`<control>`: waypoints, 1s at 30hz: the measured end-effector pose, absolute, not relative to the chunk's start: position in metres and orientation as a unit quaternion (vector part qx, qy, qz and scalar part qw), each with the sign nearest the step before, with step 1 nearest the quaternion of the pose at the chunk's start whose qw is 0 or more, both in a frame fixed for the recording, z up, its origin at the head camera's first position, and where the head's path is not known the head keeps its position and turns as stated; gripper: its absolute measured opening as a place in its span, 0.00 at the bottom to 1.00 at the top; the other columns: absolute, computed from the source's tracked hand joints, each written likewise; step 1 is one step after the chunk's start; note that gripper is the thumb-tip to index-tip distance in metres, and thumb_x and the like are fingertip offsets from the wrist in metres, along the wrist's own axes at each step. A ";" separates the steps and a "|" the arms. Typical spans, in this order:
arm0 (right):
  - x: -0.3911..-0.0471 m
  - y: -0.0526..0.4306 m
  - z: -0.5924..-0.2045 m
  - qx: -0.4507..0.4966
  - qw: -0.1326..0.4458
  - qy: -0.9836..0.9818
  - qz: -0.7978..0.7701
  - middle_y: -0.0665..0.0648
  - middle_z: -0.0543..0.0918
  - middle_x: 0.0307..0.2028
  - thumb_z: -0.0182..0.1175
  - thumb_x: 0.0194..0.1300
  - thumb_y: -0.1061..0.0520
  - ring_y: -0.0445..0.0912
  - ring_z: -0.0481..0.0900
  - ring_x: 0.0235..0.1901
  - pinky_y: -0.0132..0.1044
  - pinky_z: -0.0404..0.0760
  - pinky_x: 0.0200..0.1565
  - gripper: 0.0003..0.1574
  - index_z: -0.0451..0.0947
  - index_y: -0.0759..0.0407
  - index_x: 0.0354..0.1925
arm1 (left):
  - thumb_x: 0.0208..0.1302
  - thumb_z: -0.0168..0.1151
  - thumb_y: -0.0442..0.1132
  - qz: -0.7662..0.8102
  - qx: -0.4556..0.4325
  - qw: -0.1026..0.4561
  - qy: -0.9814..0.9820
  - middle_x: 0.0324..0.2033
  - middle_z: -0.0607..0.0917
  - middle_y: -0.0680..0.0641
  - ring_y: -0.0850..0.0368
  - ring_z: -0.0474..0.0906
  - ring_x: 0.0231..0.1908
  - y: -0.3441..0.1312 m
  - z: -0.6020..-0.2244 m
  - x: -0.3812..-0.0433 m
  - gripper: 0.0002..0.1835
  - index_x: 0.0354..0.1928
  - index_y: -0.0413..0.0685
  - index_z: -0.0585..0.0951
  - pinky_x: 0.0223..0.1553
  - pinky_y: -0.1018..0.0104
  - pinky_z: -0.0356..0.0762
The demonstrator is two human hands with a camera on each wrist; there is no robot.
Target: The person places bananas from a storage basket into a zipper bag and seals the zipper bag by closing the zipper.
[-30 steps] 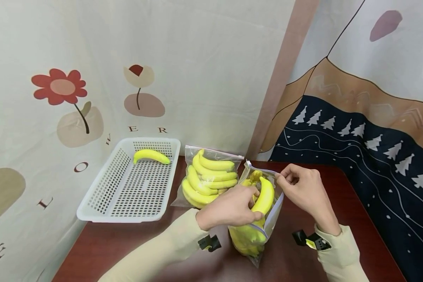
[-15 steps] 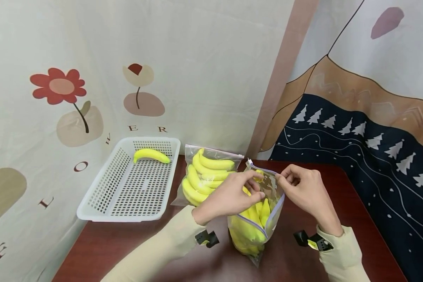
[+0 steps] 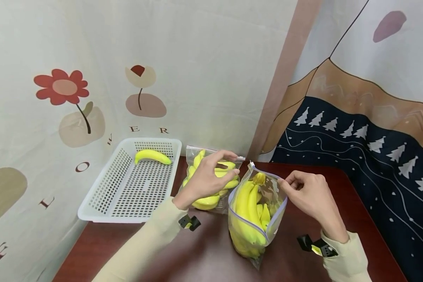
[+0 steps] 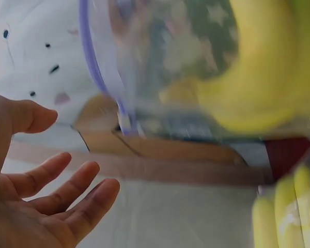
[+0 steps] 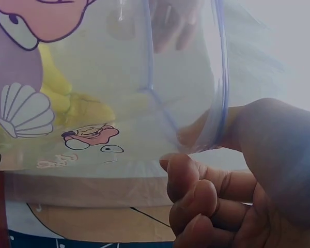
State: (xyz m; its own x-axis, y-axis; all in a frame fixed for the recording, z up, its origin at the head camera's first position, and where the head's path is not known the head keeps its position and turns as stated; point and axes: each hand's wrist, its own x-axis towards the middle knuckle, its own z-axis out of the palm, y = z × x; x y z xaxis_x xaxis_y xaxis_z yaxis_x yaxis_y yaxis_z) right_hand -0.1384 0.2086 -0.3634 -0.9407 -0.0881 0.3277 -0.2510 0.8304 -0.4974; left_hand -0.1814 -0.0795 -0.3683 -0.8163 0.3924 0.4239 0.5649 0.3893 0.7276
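A clear zip bag with a purple-edged mouth stands upright and gaping on the table, several bananas inside it. My right hand pinches the bag's right rim between thumb and index finger; the right wrist view shows the thumb behind the clear plastic. To the left of the mouth, my left hand holds nothing, its fingers spread and loosely bent. In the left wrist view its fingertips are apart from the bag's slider. A second zip bag of bananas lies behind the left hand, partly hidden.
A white perforated basket at the left holds one banana. The dark red table meets a printed curtain at the back and a dark tree-patterned cloth on the right.
My left hand has let go of a banana inside the upright bag and moved out to the left, over the second bag. The right hand keeps its pinch on the rim.
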 end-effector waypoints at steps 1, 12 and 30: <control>-0.138 0.209 -0.364 0.088 0.148 -0.946 0.275 0.48 0.75 0.18 0.67 0.67 0.46 0.41 0.69 0.19 0.32 0.66 0.20 0.15 0.82 0.51 0.25 | 0.68 0.68 0.41 -0.460 -0.284 0.093 -0.836 0.54 0.85 0.49 0.53 0.81 0.57 -0.084 -0.370 -0.185 0.19 0.59 0.49 0.79 0.57 0.58 0.83; -0.137 0.209 -0.362 0.060 0.138 -0.952 0.267 0.50 0.73 0.17 0.66 0.68 0.43 0.42 0.67 0.18 0.32 0.64 0.19 0.19 0.84 0.52 0.26 | 0.70 0.64 0.53 -0.330 -0.228 0.102 -0.910 0.62 0.79 0.47 0.47 0.74 0.65 -0.134 -0.392 -0.219 0.27 0.65 0.51 0.75 0.66 0.46 0.74; -0.136 0.213 -0.365 0.080 0.128 -0.948 0.280 0.50 0.74 0.18 0.67 0.68 0.43 0.43 0.69 0.21 0.32 0.67 0.20 0.19 0.81 0.52 0.26 | 0.72 0.60 0.56 -0.219 -0.150 0.068 -0.962 0.72 0.67 0.34 0.36 0.60 0.74 -0.227 -0.432 -0.271 0.37 0.73 0.40 0.65 0.71 0.37 0.64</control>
